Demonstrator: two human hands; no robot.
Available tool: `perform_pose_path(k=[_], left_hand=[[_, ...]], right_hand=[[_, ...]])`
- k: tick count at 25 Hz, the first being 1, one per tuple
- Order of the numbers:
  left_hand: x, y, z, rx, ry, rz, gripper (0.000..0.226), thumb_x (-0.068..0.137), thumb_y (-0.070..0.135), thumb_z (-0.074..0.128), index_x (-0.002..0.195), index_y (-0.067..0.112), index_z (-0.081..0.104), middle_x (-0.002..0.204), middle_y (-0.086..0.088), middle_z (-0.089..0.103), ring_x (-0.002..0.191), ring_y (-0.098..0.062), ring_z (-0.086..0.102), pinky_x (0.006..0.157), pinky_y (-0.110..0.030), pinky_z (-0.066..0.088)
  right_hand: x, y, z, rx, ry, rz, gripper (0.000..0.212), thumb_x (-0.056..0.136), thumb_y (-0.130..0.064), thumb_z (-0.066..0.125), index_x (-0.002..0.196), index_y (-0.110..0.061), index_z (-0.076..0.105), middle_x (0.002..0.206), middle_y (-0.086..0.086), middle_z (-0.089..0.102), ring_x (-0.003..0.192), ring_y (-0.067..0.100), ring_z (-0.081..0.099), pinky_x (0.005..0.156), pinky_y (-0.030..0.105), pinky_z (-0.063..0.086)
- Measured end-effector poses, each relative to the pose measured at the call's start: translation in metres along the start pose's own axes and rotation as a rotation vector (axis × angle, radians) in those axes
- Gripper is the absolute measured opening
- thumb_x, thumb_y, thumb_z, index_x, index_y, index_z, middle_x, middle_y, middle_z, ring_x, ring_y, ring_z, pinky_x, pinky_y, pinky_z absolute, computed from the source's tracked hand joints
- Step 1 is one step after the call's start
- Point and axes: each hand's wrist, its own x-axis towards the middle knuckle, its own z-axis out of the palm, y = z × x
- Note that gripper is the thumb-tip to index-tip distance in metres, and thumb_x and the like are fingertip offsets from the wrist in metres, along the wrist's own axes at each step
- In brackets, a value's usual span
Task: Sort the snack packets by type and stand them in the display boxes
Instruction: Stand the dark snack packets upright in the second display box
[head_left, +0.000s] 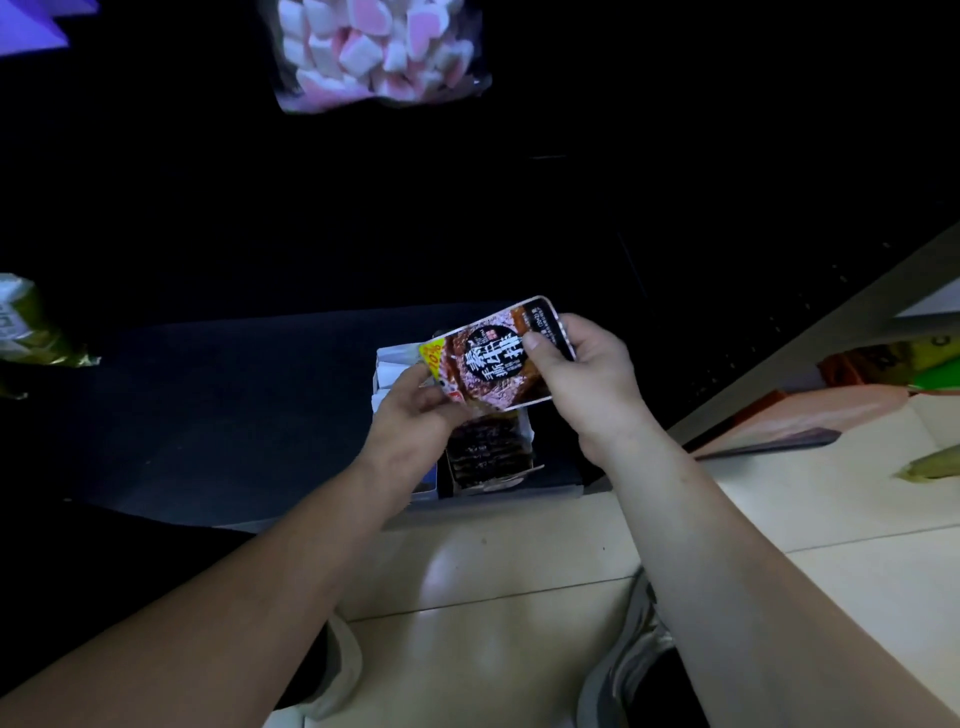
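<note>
A brown-and-black snack packet (493, 358) with large white characters and a yellow corner is held flat between both hands above a display box (524, 486). My left hand (415, 410) pinches its lower left corner. My right hand (587, 374) grips its right end, thumb on top. Inside the display box, several dark packets of the same kind (485, 447) stand in a row. White packets (387, 379) stand in a second compartment to the left, partly hidden by my left hand.
A clear bag of pink-and-white marshmallows (379, 52) hangs at the top. A green packet (26, 327) lies at the left edge. At the right sit a grey shelf edge (779, 353), orange and green packets (878, 364) and a pale tiled floor (519, 582).
</note>
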Motion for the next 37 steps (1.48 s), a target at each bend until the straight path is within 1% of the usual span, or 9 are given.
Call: perform_pose_path(k=[3, 5, 8, 10, 12, 17, 25, 32, 37], left_hand=[[-0.004, -0.004, -0.008, 0.091, 0.042, 0.020, 0.032, 0.090, -0.001, 0.069, 0.108, 0.026, 0.066, 0.084, -0.006, 0.076, 0.092, -0.015, 0.073, 0.093, -0.029, 0.054], [0.003, -0.011, -0.018, 0.175, 0.130, 0.034, 0.025, 0.093, 0.003, 0.067, 0.104, 0.026, 0.063, 0.078, -0.005, 0.069, 0.080, -0.018, 0.069, 0.081, -0.034, 0.058], [0.005, -0.012, -0.027, 0.242, 0.155, 0.062, 0.026, 0.100, 0.009, 0.056, 0.109, 0.033, 0.058, 0.100, 0.002, 0.067, 0.078, -0.021, 0.074, 0.072, -0.047, 0.064], [0.004, -0.012, -0.030, 0.245, 0.132, 0.061, 0.028, 0.104, 0.011, 0.047, 0.110, 0.037, 0.054, 0.098, 0.014, 0.066, 0.076, -0.021, 0.077, 0.074, -0.055, 0.062], [0.005, -0.013, -0.033, 0.282, 0.146, 0.138, 0.026, 0.105, 0.016, 0.044, 0.106, 0.041, 0.052, 0.094, 0.018, 0.067, 0.076, -0.020, 0.076, 0.075, -0.054, 0.062], [0.018, -0.013, -0.051, 0.547, 0.355, 0.411, 0.019, 0.101, 0.019, 0.048, 0.116, 0.026, 0.056, 0.109, -0.001, 0.056, 0.091, -0.021, 0.060, 0.079, -0.042, 0.056], [0.013, -0.031, -0.039, 0.536, 0.134, 0.363, 0.024, 0.096, 0.011, 0.060, 0.104, 0.034, 0.060, 0.085, 0.011, 0.068, 0.065, -0.009, 0.060, 0.062, -0.029, 0.048], [0.014, -0.026, -0.024, 0.585, -0.034, 0.299, 0.038, 0.094, 0.002, 0.058, 0.121, 0.027, 0.068, 0.097, 0.015, 0.072, 0.067, 0.007, 0.062, 0.068, -0.012, 0.047], [0.018, -0.039, -0.030, 0.610, 0.081, 0.234, 0.031, 0.095, 0.012, 0.059, 0.118, 0.031, 0.066, 0.085, 0.010, 0.068, 0.060, -0.005, 0.058, 0.065, -0.025, 0.051]], right_hand=[[-0.005, 0.006, -0.001, 0.041, 0.023, 0.076, 0.011, 0.101, -0.016, 0.063, 0.100, -0.020, 0.073, 0.092, -0.001, 0.078, 0.078, 0.004, 0.072, 0.060, 0.018, 0.055], [-0.003, 0.016, -0.003, 0.005, 0.025, 0.132, 0.010, 0.101, -0.020, 0.062, 0.103, -0.021, 0.072, 0.093, -0.003, 0.077, 0.082, 0.005, 0.072, 0.063, 0.016, 0.055], [-0.002, 0.031, 0.001, -0.025, 0.007, 0.279, 0.018, 0.101, -0.019, 0.059, 0.115, -0.026, 0.067, 0.101, -0.001, 0.075, 0.098, 0.019, 0.072, 0.089, 0.042, 0.060], [-0.003, 0.037, 0.006, -0.079, -0.046, 0.316, 0.034, 0.093, -0.001, 0.053, 0.111, -0.026, 0.067, 0.095, 0.000, 0.076, 0.098, 0.026, 0.073, 0.084, 0.049, 0.061], [-0.004, 0.037, 0.009, -0.168, -0.116, 0.316, 0.051, 0.083, 0.009, 0.050, 0.119, -0.025, 0.064, 0.087, -0.006, 0.075, 0.096, 0.023, 0.070, 0.076, 0.039, 0.060], [-0.003, 0.043, 0.010, -0.310, -0.189, 0.340, 0.087, 0.079, -0.004, 0.060, 0.158, -0.025, 0.031, 0.106, -0.015, 0.067, 0.112, 0.020, 0.062, 0.106, 0.050, 0.049], [0.001, 0.046, 0.010, -0.228, -0.225, 0.317, 0.081, 0.083, 0.013, 0.049, 0.149, -0.032, 0.045, 0.127, -0.006, 0.063, 0.118, 0.015, 0.056, 0.082, 0.029, 0.051], [0.006, 0.048, 0.008, -0.343, -0.261, 0.266, 0.077, 0.079, 0.010, 0.054, 0.144, -0.031, 0.053, 0.135, -0.005, 0.059, 0.128, 0.017, 0.052, 0.108, 0.038, 0.048], [0.015, 0.071, 0.014, -0.568, -0.254, 0.081, 0.038, 0.091, -0.022, 0.073, 0.128, -0.029, 0.068, 0.120, -0.011, 0.063, 0.120, 0.013, 0.058, 0.106, 0.033, 0.048]])
